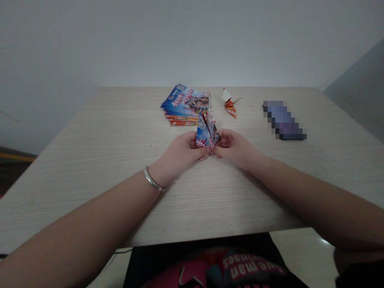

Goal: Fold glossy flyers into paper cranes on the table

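A partly folded piece of printed paper [207, 131], blue and red, is held upright over the middle of the wooden table [105, 132]. My left hand [180, 154] pinches its lower left edge, fingers closed. My right hand [235, 149] pinches its lower right corner, fingers closed too. A silver bracelet sits on my left wrist. Just behind the folded paper lies a fanned stack of the same printed sheets [184, 105].
A finished paper crane [230, 104], red and white, stands at the back right of the stack. Further right lies a dark flat object [284, 120], blurred out. A wall runs behind the table; its near edge is by my lap.
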Demonstrator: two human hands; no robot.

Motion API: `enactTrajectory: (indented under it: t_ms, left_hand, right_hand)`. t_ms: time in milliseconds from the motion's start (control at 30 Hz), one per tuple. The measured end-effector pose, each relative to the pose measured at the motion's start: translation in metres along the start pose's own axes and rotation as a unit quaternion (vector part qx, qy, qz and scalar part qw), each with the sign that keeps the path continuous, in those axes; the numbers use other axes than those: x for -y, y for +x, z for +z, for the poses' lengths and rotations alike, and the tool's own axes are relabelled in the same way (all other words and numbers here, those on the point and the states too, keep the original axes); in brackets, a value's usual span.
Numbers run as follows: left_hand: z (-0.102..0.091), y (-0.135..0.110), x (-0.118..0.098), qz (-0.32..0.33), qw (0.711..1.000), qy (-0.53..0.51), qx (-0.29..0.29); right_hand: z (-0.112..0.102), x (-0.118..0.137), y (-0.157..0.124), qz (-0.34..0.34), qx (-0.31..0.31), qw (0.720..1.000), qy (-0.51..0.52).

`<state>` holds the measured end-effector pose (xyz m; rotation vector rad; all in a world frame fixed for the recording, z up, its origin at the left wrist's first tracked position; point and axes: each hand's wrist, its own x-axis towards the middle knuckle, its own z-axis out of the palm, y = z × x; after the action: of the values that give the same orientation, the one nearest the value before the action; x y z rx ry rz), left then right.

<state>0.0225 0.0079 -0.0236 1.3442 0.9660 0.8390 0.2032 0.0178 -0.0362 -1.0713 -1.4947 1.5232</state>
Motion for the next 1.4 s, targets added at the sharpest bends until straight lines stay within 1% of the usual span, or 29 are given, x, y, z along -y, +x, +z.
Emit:
enactTrajectory:
  t_ms: [167, 300, 433, 567, 667, 767, 967, 1067, 1167, 1267, 1400]
  left_hand:
    - [-0.002, 0.002, 0.004, -0.012, 1.000, -0.004, 0.009]
    - [-0.002, 0.003, 0.005, 0.003, 1.000, 0.016, 0.009]
    - [-0.001, 0.003, 0.004, 0.012, 0.999, 0.049, 0.013]
    - [-0.001, 0.000, 0.001, -0.015, 0.995, 0.098, 0.011]
    - [-0.001, -0.002, -0.003, -0.040, 0.988, 0.150, 0.013]
    - [-0.001, -0.002, -0.007, -0.050, 0.982, 0.181, 0.017]
    - [-0.003, -0.003, -0.010, -0.056, 0.984, 0.158, 0.062]
    - [-0.005, -0.003, -0.009, -0.042, 0.985, 0.154, 0.069]
    - [-0.005, -0.003, -0.008, -0.039, 0.982, 0.173, 0.063]
    - [-0.003, -0.004, -0.011, -0.038, 0.978, 0.203, 0.038]
    - [0.001, -0.004, -0.013, 0.002, 0.972, 0.234, 0.003]
  right_hand:
    - [-0.001, 0.000, 0.002, 0.012, 0.018, 1.000, -0.009]
    - [-0.002, 0.001, 0.003, 0.016, 0.007, 1.000, 0.012]
    - [0.000, 0.003, 0.002, 0.018, 0.011, 1.000, 0.007]
    - [0.002, 0.003, 0.002, 0.011, 0.005, 1.000, 0.024]
    - [0.002, 0.000, 0.002, 0.012, 0.016, 0.999, 0.029]
    - [0.002, -0.002, 0.002, 0.011, 0.028, 0.999, 0.016]
    - [-0.004, 0.003, 0.001, 0.008, 0.074, 0.997, 0.003]
    - [-0.006, 0.004, 0.000, 0.017, 0.082, 0.996, -0.017]
    - [-0.003, 0.003, 0.000, 0.015, 0.071, 0.997, -0.021]
    - [0.000, 0.002, 0.001, 0.006, 0.052, 0.998, -0.022]
    - [0.002, 0.002, 0.001, 0.006, 0.048, 0.998, -0.042]
